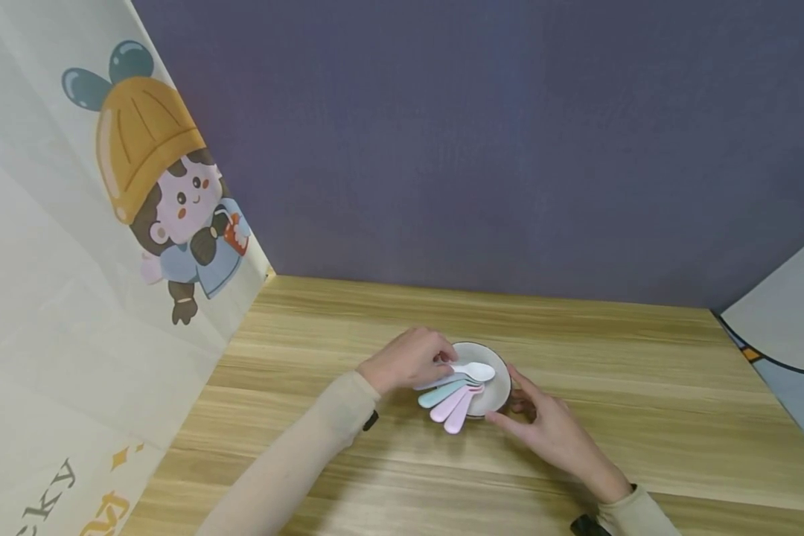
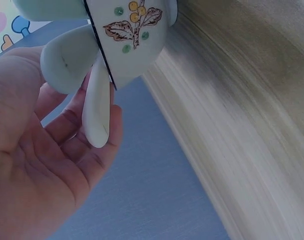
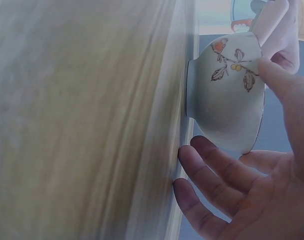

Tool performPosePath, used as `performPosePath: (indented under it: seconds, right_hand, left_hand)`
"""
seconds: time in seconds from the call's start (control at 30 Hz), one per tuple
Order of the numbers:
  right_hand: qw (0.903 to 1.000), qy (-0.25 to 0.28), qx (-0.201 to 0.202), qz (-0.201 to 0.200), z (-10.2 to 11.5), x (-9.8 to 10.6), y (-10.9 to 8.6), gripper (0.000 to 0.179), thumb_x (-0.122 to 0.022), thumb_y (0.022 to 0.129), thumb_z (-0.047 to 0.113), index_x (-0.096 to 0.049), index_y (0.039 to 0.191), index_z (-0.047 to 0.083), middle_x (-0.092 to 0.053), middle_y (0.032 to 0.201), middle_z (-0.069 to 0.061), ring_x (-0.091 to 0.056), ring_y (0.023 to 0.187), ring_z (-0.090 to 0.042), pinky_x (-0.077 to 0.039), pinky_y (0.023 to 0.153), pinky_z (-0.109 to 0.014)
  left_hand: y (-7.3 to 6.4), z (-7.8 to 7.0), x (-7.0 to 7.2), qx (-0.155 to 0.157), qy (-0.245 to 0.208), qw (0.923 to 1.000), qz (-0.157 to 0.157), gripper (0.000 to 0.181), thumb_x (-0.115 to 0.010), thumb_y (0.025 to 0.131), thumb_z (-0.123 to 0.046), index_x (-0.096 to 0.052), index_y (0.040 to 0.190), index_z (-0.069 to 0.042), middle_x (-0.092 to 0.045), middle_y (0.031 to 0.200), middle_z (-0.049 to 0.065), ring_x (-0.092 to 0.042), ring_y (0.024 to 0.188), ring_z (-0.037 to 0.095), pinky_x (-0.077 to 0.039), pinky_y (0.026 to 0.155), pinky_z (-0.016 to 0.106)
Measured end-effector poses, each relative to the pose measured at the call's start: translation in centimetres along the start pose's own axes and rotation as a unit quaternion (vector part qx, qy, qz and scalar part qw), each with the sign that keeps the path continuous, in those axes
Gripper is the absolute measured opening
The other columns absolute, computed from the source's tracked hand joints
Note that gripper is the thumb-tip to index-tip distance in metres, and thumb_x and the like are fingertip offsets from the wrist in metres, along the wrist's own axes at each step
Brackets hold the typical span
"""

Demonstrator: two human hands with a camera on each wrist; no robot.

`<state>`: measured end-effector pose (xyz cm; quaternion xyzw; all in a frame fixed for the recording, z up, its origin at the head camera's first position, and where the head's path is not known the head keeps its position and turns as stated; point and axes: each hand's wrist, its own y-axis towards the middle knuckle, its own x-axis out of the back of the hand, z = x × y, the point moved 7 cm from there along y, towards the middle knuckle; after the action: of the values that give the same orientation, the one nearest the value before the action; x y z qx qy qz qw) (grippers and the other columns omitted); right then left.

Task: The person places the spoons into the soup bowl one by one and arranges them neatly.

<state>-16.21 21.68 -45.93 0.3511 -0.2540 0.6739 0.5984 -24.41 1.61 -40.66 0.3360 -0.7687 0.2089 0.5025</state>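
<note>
A small white bowl with a dark rim stands on the table, leaves and berries painted on its outside. Several spoons lean in it, handles fanned over the near left rim: a mint spoon, two pink spoons and a pale bluish one. My left hand pinches a white spoon by its handle, its head over the bowl. My right hand holds the bowl's right side between thumb and forefinger; its other fingers are apart from the bowl.
The wood-grain table reaches back to a dark blue wall panel. A pale sheet with a cartoon figure borders the left side. Another printed panel stands at the right edge.
</note>
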Motion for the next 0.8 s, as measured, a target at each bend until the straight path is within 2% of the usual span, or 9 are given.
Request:
performPosePath:
  seconds: [0.37, 0.57, 0.8]
  right_hand:
    - [1.0000, -0.004, -0.004, 0.003, -0.2, 0.0, 0.1, 0.098, -0.080, 0.090, 0.059, -0.039, 0.165, 0.012, -0.079, 0.122, -0.003, -0.077, 0.104, -0.016, -0.061, 0.093, -0.048]
    - [1.0000, 0.000, -0.007, -0.001, -0.4, 0.1, 0.0, 0.098, -0.081, 0.089, 0.058, -0.039, 0.165, 0.013, -0.080, 0.122, -0.004, -0.077, 0.103, -0.016, -0.061, 0.094, -0.049]
    - [0.9999, -0.008, 0.003, -0.010, -0.5, 0.4, -0.2, 0.096, -0.080, 0.090, 0.057, -0.039, 0.165, 0.012, -0.080, 0.121, -0.001, -0.077, 0.101, -0.016, -0.061, 0.093, -0.050]
  left_hand:
    - [-0.3, 0.6, 0.0, -0.001, -0.014, 0.9999, -0.009, 0.027, -0.073, 0.100, -0.025, -0.080, 0.124, -0.015, -0.080, 0.119, 0.001, -0.072, 0.103, 0.012, -0.057, 0.093, 0.029]
    - [-1.2, 1.1, 0.7, -0.016, -0.037, 0.9986, -0.036, 0.024, -0.072, 0.099, -0.023, -0.081, 0.119, -0.016, -0.079, 0.114, -0.001, -0.071, 0.100, 0.011, -0.056, 0.089, 0.027]
    - [-3.2, 1.9, 2.2, -0.019, -0.061, 0.9946, -0.082, 0.024, -0.071, 0.100, -0.023, -0.081, 0.120, -0.014, -0.080, 0.114, -0.002, -0.072, 0.101, 0.014, -0.058, 0.092, 0.033]
